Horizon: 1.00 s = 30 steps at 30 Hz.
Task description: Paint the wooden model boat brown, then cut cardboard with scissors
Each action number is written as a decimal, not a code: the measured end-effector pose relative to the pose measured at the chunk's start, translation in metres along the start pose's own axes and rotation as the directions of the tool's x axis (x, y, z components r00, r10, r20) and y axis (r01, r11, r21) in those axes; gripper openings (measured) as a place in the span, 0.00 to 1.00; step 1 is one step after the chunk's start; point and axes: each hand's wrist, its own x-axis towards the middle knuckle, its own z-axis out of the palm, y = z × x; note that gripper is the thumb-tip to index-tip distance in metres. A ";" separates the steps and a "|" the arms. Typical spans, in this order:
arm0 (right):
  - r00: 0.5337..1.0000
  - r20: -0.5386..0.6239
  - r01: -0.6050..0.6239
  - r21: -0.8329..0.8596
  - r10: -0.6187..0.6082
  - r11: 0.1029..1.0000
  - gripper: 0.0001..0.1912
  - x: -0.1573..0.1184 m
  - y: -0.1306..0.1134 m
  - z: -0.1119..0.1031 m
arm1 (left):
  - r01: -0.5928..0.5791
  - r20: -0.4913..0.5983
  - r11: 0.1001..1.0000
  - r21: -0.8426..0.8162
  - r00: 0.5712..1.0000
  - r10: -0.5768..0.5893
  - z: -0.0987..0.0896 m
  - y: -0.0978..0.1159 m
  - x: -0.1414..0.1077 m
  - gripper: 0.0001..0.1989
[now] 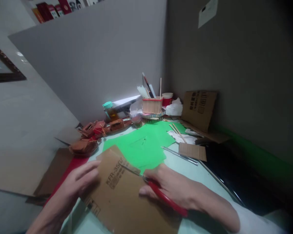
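A brown cardboard sheet (pixel 136 204), printed with black lettering, is held tilted over the table in front of me. My left hand (pixel 84 178) grips its left edge, with the thumb side hidden behind or against the board. My right hand (pixel 168 185) is closed around red-handled scissors (pixel 164 196). Their metal blades lie at the upper part of the sheet, and a narrow strip of cardboard stands along the blade on the far side. Beneath and beyond the board lies a bright green sheet (pixel 139 143).
Brown boat-like models (pixel 84 146) stand at the left, near a teal-capped bottle (pixel 109 110). Behind are a wooden holder (pixel 152 105) with sticks and a red cup (pixel 167 99). On the right lie a small cardboard piece (pixel 192 151), metal rods (pixel 179 155) and folded cardboard (pixel 199 109) against the partition.
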 end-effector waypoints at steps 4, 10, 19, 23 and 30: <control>0.999 0.037 -0.025 -0.049 0.027 0.998 0.22 -0.005 -0.008 -0.001 | 0.037 0.272 0.991 0.131 0.960 -0.072 0.011 0.012 0.009 0.27; 0.992 0.074 -0.104 -0.030 0.106 0.994 0.26 -0.007 0.000 -0.005 | 0.015 0.359 0.997 0.077 0.932 -0.041 0.020 -0.006 0.026 0.22; 0.969 0.136 -0.214 0.052 0.206 0.975 0.23 -0.004 -0.010 -0.014 | 0.108 0.342 0.994 0.010 0.934 -0.105 0.030 -0.021 0.026 0.22; 0.974 0.130 -0.197 0.084 0.185 0.977 0.20 0.001 -0.006 -0.013 | 0.140 0.320 0.990 0.003 0.938 -0.134 0.033 -0.020 0.022 0.20; 0.960 0.138 -0.248 0.029 0.242 0.968 0.19 0.003 0.000 -0.003 | 0.220 0.296 0.975 -0.026 0.934 -0.202 0.031 -0.025 0.020 0.20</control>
